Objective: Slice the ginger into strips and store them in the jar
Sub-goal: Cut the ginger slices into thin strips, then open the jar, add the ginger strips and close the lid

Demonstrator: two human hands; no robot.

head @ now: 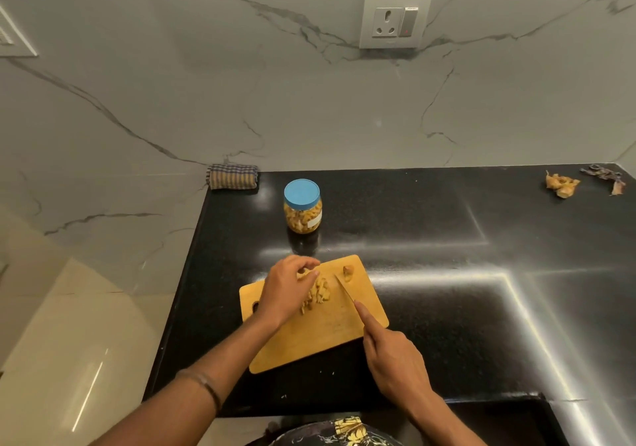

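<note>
The right hand (pixel 395 359) grasps a knife (pixel 345 290), forefinger along its spine. Left of that grip, the left hand (pixel 285 290) pinches ginger strips (pixel 318 292) on the cutting board (pixel 327 335). Beyond on the desk (pixel 447 273) stands the capped jar (pixel 303 206).

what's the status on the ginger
Left hand pinching ginger strips on cutting board. Right hand gripping knife. Jar lidded. Nothing in the way.
</note>
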